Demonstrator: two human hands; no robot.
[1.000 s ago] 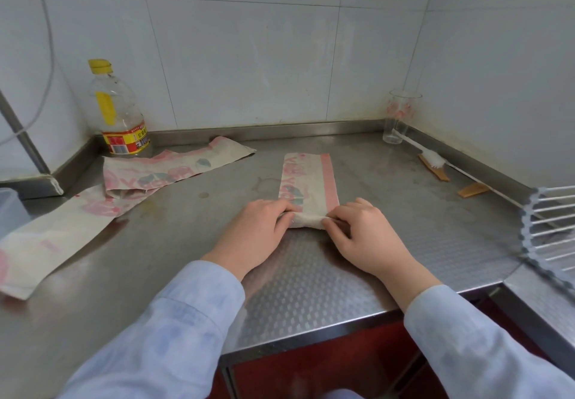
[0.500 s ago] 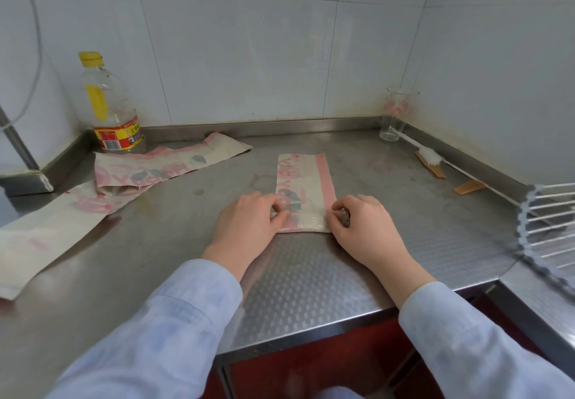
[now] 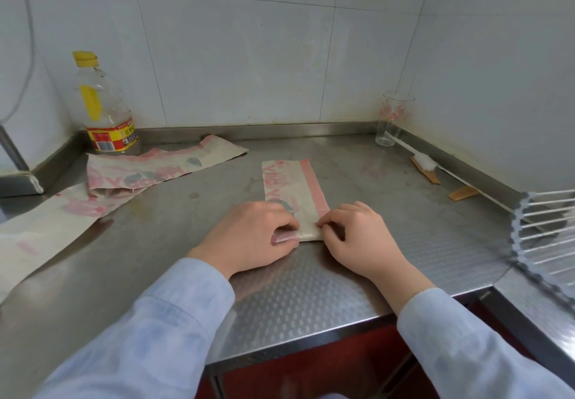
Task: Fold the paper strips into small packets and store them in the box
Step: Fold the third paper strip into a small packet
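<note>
**A:** Where is the paper strip?

**B:** The paper strip (image 3: 292, 193) lies flat on the steel counter (image 3: 311, 299), about midway between its left and right edges. It runs lengthwise from the front edge toward the back wall. A pink band runs down its right side, and its near end is turned over into a thick fold.

**A:** And the hands?

**B:** Both are at that near end. The left hand (image 3: 249, 236) has its fingers curled down over the left part of the fold, with the thumb along the near edge, gripping it. The thumb is blurred. The right hand (image 3: 357, 236) has bent fingers and pinches the right corner of the fold at the fingertips. Pale blue sleeves reach in over the front edge.

**A:** What else is on the counter?

**B:** A folded strip (image 3: 149, 171) lies near the back left corner, overlapping a long strip (image 3: 40, 236) that runs off toward the left edge. A bottle (image 3: 102, 109) with a yellow cap stands in that corner, just behind the folded strip. A glass (image 3: 392, 121) stands in the back right corner. A white brush (image 3: 426, 163) lies along the right edge, one end just beside the glass, with two small wooden pieces (image 3: 463, 193) near it. A white wire rack (image 3: 547, 230) juts in at the right edge.
</note>
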